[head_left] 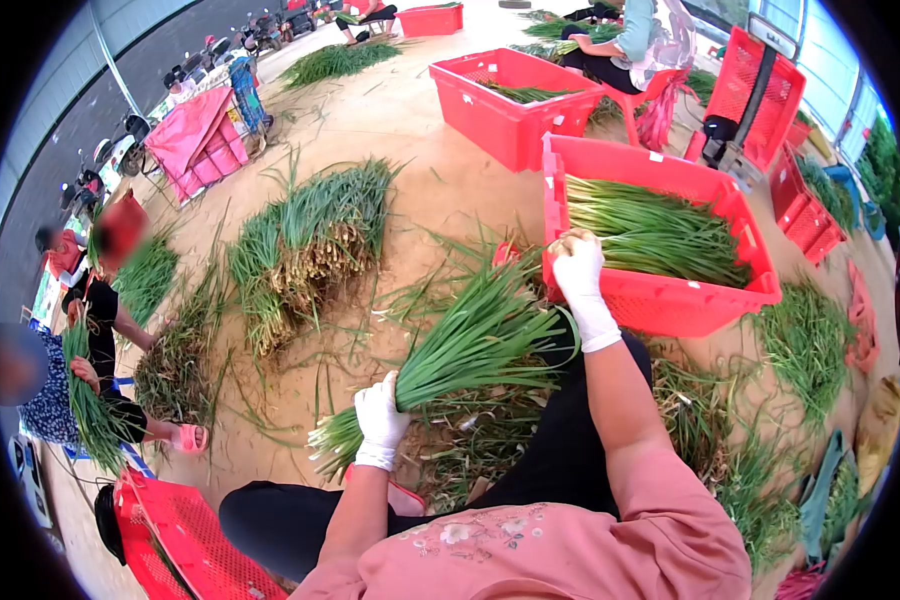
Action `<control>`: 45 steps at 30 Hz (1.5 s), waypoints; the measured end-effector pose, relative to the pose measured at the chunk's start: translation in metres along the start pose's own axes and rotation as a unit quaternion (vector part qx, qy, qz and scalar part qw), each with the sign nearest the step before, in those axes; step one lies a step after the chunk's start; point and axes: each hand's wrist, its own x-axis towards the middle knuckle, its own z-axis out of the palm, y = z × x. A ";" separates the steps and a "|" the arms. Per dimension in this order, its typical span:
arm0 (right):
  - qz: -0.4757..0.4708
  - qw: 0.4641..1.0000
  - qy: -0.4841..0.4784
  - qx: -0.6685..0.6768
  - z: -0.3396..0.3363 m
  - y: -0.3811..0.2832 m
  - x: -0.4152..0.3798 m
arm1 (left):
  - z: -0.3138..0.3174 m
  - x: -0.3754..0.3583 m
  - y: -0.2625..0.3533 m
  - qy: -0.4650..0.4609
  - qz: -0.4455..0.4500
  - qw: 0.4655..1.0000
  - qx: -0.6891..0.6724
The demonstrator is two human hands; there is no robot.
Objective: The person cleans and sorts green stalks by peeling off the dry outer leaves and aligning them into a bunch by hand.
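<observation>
My left hand [379, 420], in a white glove, is closed around the pale stem end of a bunch of garlic chives [470, 345]. The green leaves of this bunch fan out up and to the right over my lap. My right hand [578, 268], also gloved, has its fingers curled in at the near left corner of a red plastic crate [660, 300]. Whether those fingers grip the rim or something small cannot be made out. Inside the crate lie long chives [650, 230], laid side by side.
A large chive pile [315, 245] stands ahead on the left, with loose trimmings [475, 450] before me. Another red crate [510, 125] is behind the near one. People sit at left and at the back; one holds chives [92, 405]. A red basket [185, 540] is lower left.
</observation>
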 end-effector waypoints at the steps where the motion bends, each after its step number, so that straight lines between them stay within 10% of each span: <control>1: 0.119 0.983 -0.053 0.127 0.004 0.020 0.005 | 0.001 -0.001 -0.003 0.011 0.005 1.000 -0.005; 2: 0.293 0.886 -0.125 0.338 -0.005 0.011 0.006 | 0.001 -0.003 -0.005 0.020 0.010 1.000 -0.010; 3: 0.339 0.885 -0.185 0.260 -0.019 -0.009 0.011 | 0.001 -0.005 -0.005 0.020 0.008 1.000 -0.011; 11: 0.376 0.666 -0.355 0.538 -0.017 -0.047 -0.008 | 0.001 -0.004 -0.003 0.039 0.026 0.998 -0.034; 15: 0.361 0.716 -0.291 0.522 -0.002 -0.039 -0.014 | 0.002 -0.005 -0.004 0.039 0.040 0.998 -0.029; 16: 0.136 0.918 -0.245 0.280 0.002 -0.029 -0.012 | 0.000 -0.005 -0.003 0.039 0.037 0.998 -0.035; 18: -0.182 0.973 -0.059 -0.130 -0.014 -0.046 -0.005 | -0.001 -0.003 -0.002 0.038 0.035 0.998 -0.042; 21: 0.128 0.978 -0.035 0.161 -0.007 -0.034 0.005 | 0.000 -0.005 -0.002 0.068 0.047 0.996 -0.029; 25: 0.406 0.780 -0.233 0.415 -0.037 -0.045 -0.002 | -0.003 -0.009 -0.005 0.060 0.040 0.997 -0.036; 28: 0.371 0.672 -0.333 0.548 -0.022 -0.040 -0.012 | -0.006 -0.007 -0.003 0.063 0.049 0.996 -0.046; 31: 0.385 0.677 -0.361 0.513 -0.025 -0.060 -0.012 | -0.005 -0.009 -0.003 0.058 0.049 0.996 -0.042; 33: 0.224 0.859 -0.339 0.312 -0.012 -0.051 -0.013 | -0.004 -0.011 -0.004 0.058 0.041 0.997 -0.036; 35: -0.144 0.986 -0.070 -0.049 -0.010 -0.040 -0.007 | -0.004 -0.011 -0.005 0.056 0.038 0.997 -0.032; 41: 0.213 0.973 -0.086 -0.007 -0.051 -0.019 0.020 | -0.005 -0.012 -0.011 0.063 0.021 0.997 -0.024; 45: 0.018 0.977 0.124 0.175 -0.086 -0.052 0.034 | -0.003 -0.013 -0.014 0.068 0.011 0.997 -0.022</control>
